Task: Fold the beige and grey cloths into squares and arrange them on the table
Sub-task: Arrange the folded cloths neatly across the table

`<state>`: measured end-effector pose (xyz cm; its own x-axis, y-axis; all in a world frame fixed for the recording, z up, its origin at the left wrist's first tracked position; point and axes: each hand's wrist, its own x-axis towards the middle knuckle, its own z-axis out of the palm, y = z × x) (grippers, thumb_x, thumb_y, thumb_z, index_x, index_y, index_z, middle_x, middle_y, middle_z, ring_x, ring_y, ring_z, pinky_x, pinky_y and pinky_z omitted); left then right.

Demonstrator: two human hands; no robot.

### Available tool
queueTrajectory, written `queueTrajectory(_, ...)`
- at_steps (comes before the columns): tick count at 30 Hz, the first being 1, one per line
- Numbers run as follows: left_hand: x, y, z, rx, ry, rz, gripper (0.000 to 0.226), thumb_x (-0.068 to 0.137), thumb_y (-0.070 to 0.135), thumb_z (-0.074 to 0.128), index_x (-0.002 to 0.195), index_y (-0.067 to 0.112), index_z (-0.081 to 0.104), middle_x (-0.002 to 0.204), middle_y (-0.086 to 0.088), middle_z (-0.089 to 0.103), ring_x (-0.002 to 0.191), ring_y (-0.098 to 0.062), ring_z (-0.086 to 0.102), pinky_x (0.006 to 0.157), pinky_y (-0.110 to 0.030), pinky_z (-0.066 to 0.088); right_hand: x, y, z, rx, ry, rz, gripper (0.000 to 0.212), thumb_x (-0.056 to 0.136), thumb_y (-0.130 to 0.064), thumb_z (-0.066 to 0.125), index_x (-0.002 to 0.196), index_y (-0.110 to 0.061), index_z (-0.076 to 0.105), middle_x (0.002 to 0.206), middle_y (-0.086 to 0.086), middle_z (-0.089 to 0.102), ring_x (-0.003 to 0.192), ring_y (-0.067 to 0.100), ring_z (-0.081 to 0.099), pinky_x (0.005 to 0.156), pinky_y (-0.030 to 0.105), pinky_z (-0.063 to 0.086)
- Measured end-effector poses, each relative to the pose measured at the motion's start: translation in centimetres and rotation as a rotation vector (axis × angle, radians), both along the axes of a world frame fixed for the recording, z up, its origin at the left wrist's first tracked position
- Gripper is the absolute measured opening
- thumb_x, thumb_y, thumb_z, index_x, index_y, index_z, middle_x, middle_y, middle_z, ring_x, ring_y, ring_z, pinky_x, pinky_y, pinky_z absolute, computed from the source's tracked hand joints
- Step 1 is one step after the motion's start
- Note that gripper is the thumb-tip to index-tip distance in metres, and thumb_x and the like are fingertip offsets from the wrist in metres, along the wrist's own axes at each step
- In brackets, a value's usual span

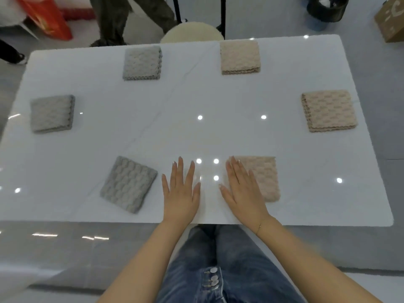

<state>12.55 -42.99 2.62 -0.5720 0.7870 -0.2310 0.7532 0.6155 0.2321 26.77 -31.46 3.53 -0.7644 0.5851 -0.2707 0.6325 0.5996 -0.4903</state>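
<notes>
White and glossy, the worktop (196, 132) fills most of what we see from above, with ceiling lights reflected as bright dots on it. Six folded cloth squares lie on it, well apart from one another. Down the left side we find three grey ones: the far grey cloth (142, 62) near the far edge, the middle grey cloth (52, 113) by the left edge, and the near grey cloth (128, 184) close to the near edge, turned at an angle to that edge. Down the right side we find three beige ones: the far beige cloth (240, 57) near the far edge, the middle beige cloth (329, 110) by the right edge, and the near beige cloth (265, 178) close to the near edge.

Our left hand (181, 191) lies flat on bare worktop by the near edge, between the near grey and near beige cloths, its fingers straight and spread, holding nothing. Our right hand (241, 189) is also flat with straight fingers, overlapping the left part of the near beige cloth without gripping it.

Beyond the far edge we see a round cream stool (192, 32) and a person's legs (113, 18) on the grey floor. Our own blue jeans (218, 270) show below the near edge.
</notes>
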Motion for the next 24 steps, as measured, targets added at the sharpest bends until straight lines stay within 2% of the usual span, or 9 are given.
queueTrajectory(3,-1.5,-2.4,0.7,-0.034,0.008,0.093,0.060,0.096,0.045,0.012,0.151,0.024,0.005,0.160,-0.007,0.000,0.147,-0.022,0.004,0.116,-0.047,-0.002,-2.0,-1.2,-0.5,0.032,-0.024,0.088,0.065,0.093,-0.054,0.005,0.146,-0.023,-0.016,0.155,-0.005,-0.018,0.143,0.009,-0.014,0.117,0.033,-0.009)
queueTrajectory(7,-4.7,-5.4,1.2,-0.028,-0.022,0.170,0.065,0.090,0.049,0.003,0.151,0.027,0.000,0.160,-0.004,-0.007,0.147,-0.020,-0.003,0.114,-0.043,-0.011,-5.6,-3.1,-0.6,0.063,-0.029,0.147,0.067,0.093,-0.052,0.006,0.150,-0.018,-0.007,0.156,-0.003,-0.014,0.144,0.010,-0.011,0.116,0.034,-0.008)
queueTrajectory(10,-8.2,-7.4,0.6,0.012,-0.038,0.213,0.063,0.093,0.045,0.011,0.152,0.023,0.008,0.160,-0.009,0.002,0.147,-0.024,0.001,0.115,-0.045,-0.008,-8.5,-5.3,-1.0,0.064,-0.026,0.165,0.066,0.095,-0.051,0.009,0.150,-0.018,-0.006,0.156,-0.003,-0.012,0.144,0.010,-0.010,0.117,0.034,-0.008)
queueTrajectory(13,-12.3,-8.9,-0.8,0.000,-0.117,0.199,0.058,0.099,0.035,0.024,0.152,0.020,0.006,0.160,-0.008,-0.002,0.147,-0.022,-0.004,0.116,-0.045,-0.010,-11.8,-7.6,-1.7,0.059,-0.030,0.135,0.065,0.096,-0.050,0.012,0.150,-0.019,-0.005,0.156,-0.004,-0.012,0.144,0.009,-0.009,0.116,0.033,-0.008)
queueTrajectory(17,-18.1,-11.6,-2.3,-0.059,-0.122,0.055,0.060,0.099,0.037,0.019,0.151,0.019,-0.004,0.159,-0.006,-0.011,0.146,-0.019,-0.011,0.116,-0.044,-0.011,-16.9,-11.6,-2.3,0.030,-0.065,0.055,0.060,0.097,-0.047,0.015,0.144,-0.024,-0.015,0.154,-0.007,-0.017,0.144,0.008,-0.012,0.117,0.032,-0.009)
queueTrajectory(20,-21.0,-13.7,-2.4,-0.056,-0.169,0.006,0.065,0.100,0.040,0.027,0.150,0.023,-0.010,0.158,-0.001,-0.017,0.146,-0.017,-0.014,0.116,-0.043,-0.011,-20.3,-14.0,-2.1,-0.040,-0.078,-0.010,0.063,0.101,-0.043,0.025,0.148,-0.022,-0.010,0.151,-0.010,-0.019,0.143,0.006,-0.013,0.118,0.033,-0.008)
queueTrajectory(22,-22.2,-14.9,-2.1,-0.034,-0.232,0.020,0.067,0.099,0.043,0.031,0.150,0.025,-0.008,0.159,-0.001,-0.013,0.146,-0.016,-0.010,0.116,-0.040,-0.008,-21.9,-14.8,-1.8,-0.050,-0.086,-0.040,0.065,0.101,-0.042,0.029,0.151,-0.019,-0.005,0.152,-0.009,-0.018,0.144,0.006,-0.012,0.119,0.033,-0.007)
queueTrajectory(24,-23.2,-15.6,-2.1,0.007,-0.314,0.061,0.069,0.097,0.042,0.038,0.151,0.023,-0.001,0.160,-0.002,-0.001,0.146,-0.018,0.002,0.117,-0.038,0.003,-22.9,-15.2,-1.6,-0.065,-0.088,-0.068,0.066,0.100,-0.042,0.032,0.151,-0.018,-0.002,0.157,-0.007,-0.012,0.146,0.008,-0.009,0.119,0.032,-0.006)
